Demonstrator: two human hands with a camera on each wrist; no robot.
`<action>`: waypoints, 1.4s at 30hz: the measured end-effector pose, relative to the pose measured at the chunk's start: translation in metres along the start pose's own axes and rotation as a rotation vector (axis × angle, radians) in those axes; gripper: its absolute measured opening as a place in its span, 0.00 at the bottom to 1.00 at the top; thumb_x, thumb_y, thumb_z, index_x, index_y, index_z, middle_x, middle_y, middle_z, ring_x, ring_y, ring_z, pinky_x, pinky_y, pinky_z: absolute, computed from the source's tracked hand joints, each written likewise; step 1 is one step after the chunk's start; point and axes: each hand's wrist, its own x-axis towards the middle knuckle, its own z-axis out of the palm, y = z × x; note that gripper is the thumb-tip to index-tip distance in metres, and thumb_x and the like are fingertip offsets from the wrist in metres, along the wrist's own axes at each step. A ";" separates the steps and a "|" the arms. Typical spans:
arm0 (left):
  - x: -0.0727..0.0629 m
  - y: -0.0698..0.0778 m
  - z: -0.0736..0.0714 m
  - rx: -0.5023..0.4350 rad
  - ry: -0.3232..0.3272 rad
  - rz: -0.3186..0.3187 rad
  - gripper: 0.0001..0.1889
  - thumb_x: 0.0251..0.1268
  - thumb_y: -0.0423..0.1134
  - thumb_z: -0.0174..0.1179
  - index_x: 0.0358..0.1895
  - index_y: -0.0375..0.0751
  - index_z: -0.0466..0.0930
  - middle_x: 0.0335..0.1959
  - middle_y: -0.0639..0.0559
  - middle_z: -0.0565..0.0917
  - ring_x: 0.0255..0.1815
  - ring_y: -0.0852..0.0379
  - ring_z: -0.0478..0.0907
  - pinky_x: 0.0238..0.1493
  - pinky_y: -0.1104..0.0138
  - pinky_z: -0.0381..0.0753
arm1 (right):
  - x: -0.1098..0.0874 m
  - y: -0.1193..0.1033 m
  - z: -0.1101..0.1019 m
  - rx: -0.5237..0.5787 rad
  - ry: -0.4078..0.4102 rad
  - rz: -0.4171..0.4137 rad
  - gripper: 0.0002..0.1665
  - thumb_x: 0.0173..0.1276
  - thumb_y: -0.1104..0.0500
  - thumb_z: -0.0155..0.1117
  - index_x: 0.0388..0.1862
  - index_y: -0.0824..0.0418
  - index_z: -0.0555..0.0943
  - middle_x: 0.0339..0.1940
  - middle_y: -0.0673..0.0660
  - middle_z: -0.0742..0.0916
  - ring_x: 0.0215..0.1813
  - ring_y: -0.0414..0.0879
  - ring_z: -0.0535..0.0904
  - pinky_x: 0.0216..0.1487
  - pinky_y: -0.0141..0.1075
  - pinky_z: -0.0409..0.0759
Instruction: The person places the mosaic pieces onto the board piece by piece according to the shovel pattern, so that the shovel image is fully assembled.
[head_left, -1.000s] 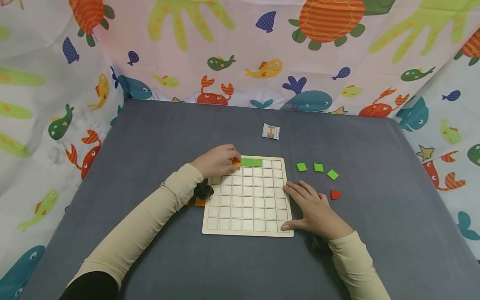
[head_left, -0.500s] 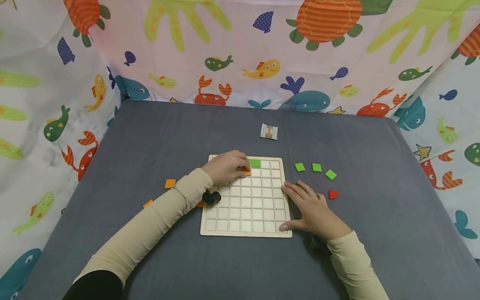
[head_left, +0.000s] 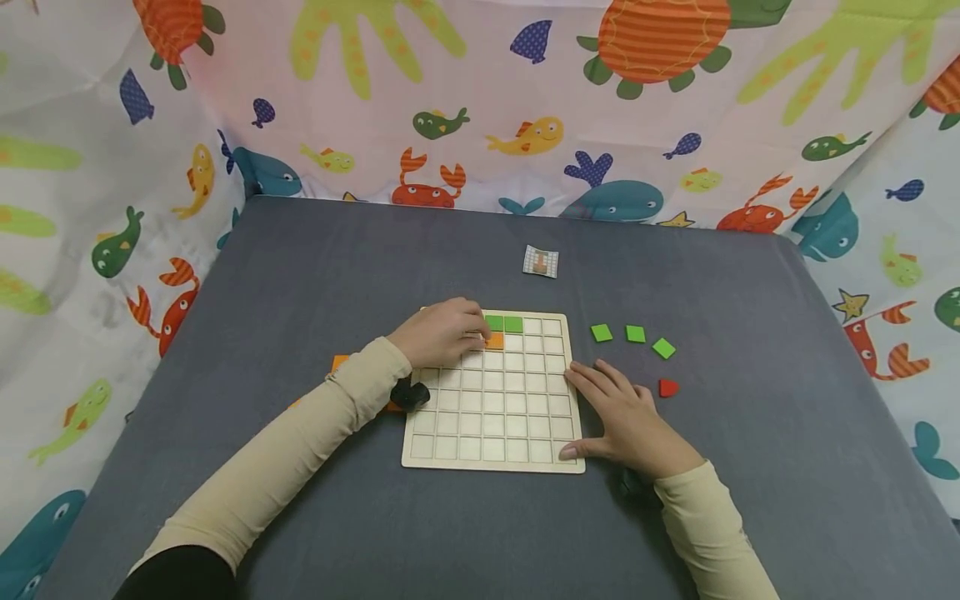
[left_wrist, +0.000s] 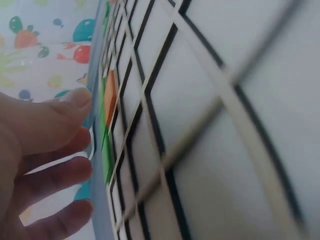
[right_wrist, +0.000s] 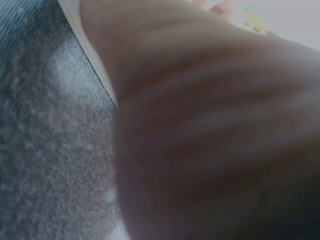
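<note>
A pale wooden grid board (head_left: 493,427) lies on the grey table in the head view. Two green square tiles (head_left: 513,324) sit side by side in its far row, and one orange tile (head_left: 495,341) lies in the row below. My left hand (head_left: 441,333) hovers over the board's far left part, fingertips right beside the orange tile. In the left wrist view its thumb and fingers (left_wrist: 75,167) are spread apart with nothing between them. My right hand (head_left: 626,421) rests along the board's right edge, fingers extended and thumb on the near right corner.
Right of the board lie three loose green tiles (head_left: 635,334) and a red piece (head_left: 668,388). A small printed card (head_left: 540,262) lies beyond the board. Several orange tiles (head_left: 340,362) are partly hidden by the left sleeve. A patterned cloth (head_left: 480,100) closes off the back and sides.
My left hand brought an orange tile from the board's far row to the cell below the first green tile, let it go and drew slightly left. My right hand has stayed put.
</note>
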 end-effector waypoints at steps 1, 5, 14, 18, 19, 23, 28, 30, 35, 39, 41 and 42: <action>-0.006 -0.002 -0.002 -0.002 -0.001 -0.020 0.08 0.66 0.40 0.61 0.45 0.47 0.85 0.43 0.54 0.81 0.44 0.58 0.76 0.46 0.66 0.77 | -0.001 0.000 0.000 0.003 0.003 0.001 0.64 0.42 0.26 0.69 0.74 0.55 0.62 0.74 0.54 0.66 0.75 0.60 0.53 0.53 0.63 0.62; -0.037 -0.011 -0.016 -0.016 -0.015 -0.127 0.09 0.67 0.41 0.61 0.48 0.47 0.84 0.45 0.54 0.80 0.45 0.57 0.76 0.45 0.64 0.77 | -0.001 0.000 0.000 0.009 0.011 0.002 0.64 0.41 0.26 0.70 0.74 0.55 0.62 0.74 0.54 0.66 0.75 0.60 0.53 0.53 0.63 0.62; -0.123 -0.035 -0.051 -0.028 -0.036 -0.305 0.15 0.62 0.35 0.64 0.53 0.43 0.81 0.47 0.49 0.79 0.47 0.52 0.76 0.47 0.58 0.77 | -0.001 0.000 -0.002 0.004 -0.009 0.014 0.64 0.42 0.25 0.68 0.74 0.55 0.62 0.74 0.54 0.66 0.75 0.60 0.53 0.54 0.64 0.62; -0.142 -0.037 -0.055 -0.007 -0.099 -0.377 0.19 0.60 0.39 0.67 0.55 0.43 0.80 0.49 0.49 0.78 0.48 0.51 0.75 0.48 0.55 0.77 | -0.001 0.000 -0.003 -0.006 -0.007 0.021 0.64 0.42 0.26 0.69 0.74 0.55 0.62 0.74 0.55 0.66 0.75 0.61 0.53 0.53 0.63 0.63; -0.144 -0.037 -0.055 0.000 -0.105 -0.386 0.19 0.59 0.40 0.67 0.55 0.43 0.80 0.49 0.49 0.78 0.49 0.50 0.75 0.48 0.55 0.77 | -0.002 0.000 -0.003 -0.006 -0.007 0.023 0.64 0.42 0.25 0.69 0.74 0.55 0.62 0.74 0.55 0.66 0.75 0.61 0.53 0.53 0.63 0.63; -0.151 -0.036 -0.054 -0.001 -0.096 -0.413 0.20 0.60 0.40 0.67 0.55 0.42 0.80 0.49 0.48 0.78 0.49 0.49 0.74 0.48 0.54 0.76 | -0.002 0.001 -0.003 -0.004 0.003 0.017 0.63 0.42 0.25 0.69 0.74 0.54 0.62 0.74 0.55 0.66 0.75 0.61 0.53 0.52 0.63 0.63; -0.158 -0.038 -0.050 0.006 -0.040 -0.414 0.16 0.59 0.37 0.67 0.51 0.42 0.82 0.47 0.48 0.78 0.48 0.49 0.73 0.47 0.55 0.76 | 0.001 0.000 -0.002 0.004 0.001 0.007 0.64 0.43 0.26 0.69 0.74 0.55 0.62 0.74 0.54 0.66 0.75 0.61 0.53 0.54 0.64 0.62; -0.159 -0.038 -0.048 0.011 -0.029 -0.411 0.14 0.59 0.37 0.67 0.49 0.43 0.83 0.46 0.49 0.77 0.47 0.50 0.73 0.46 0.56 0.77 | 0.000 -0.001 -0.001 0.011 -0.008 0.014 0.64 0.43 0.25 0.68 0.74 0.54 0.62 0.74 0.54 0.65 0.75 0.61 0.52 0.55 0.64 0.61; -0.160 -0.038 -0.046 0.004 -0.020 -0.429 0.13 0.60 0.36 0.66 0.49 0.42 0.83 0.46 0.49 0.78 0.47 0.50 0.74 0.47 0.55 0.77 | 0.000 -0.001 -0.001 0.019 -0.014 0.017 0.64 0.43 0.25 0.68 0.74 0.54 0.62 0.74 0.53 0.65 0.75 0.61 0.52 0.56 0.65 0.61; -0.155 -0.038 -0.047 -0.003 -0.013 -0.448 0.13 0.62 0.36 0.65 0.50 0.41 0.82 0.45 0.49 0.79 0.45 0.51 0.76 0.47 0.55 0.77 | 0.000 0.000 -0.001 0.018 -0.011 0.013 0.63 0.43 0.25 0.68 0.74 0.54 0.62 0.74 0.53 0.65 0.75 0.61 0.52 0.55 0.65 0.61; -0.149 -0.036 -0.048 -0.005 -0.003 -0.443 0.14 0.62 0.37 0.64 0.51 0.42 0.82 0.45 0.50 0.79 0.44 0.52 0.76 0.46 0.56 0.77 | -0.001 0.000 -0.001 0.020 -0.010 0.013 0.63 0.43 0.25 0.68 0.74 0.54 0.62 0.74 0.53 0.65 0.75 0.61 0.52 0.55 0.64 0.61; -0.146 -0.035 -0.049 -0.005 0.000 -0.436 0.14 0.63 0.38 0.64 0.51 0.42 0.81 0.45 0.50 0.79 0.44 0.52 0.76 0.46 0.56 0.77 | -0.001 0.000 -0.001 0.021 -0.011 0.013 0.63 0.43 0.25 0.68 0.74 0.54 0.62 0.74 0.53 0.66 0.75 0.61 0.52 0.55 0.64 0.61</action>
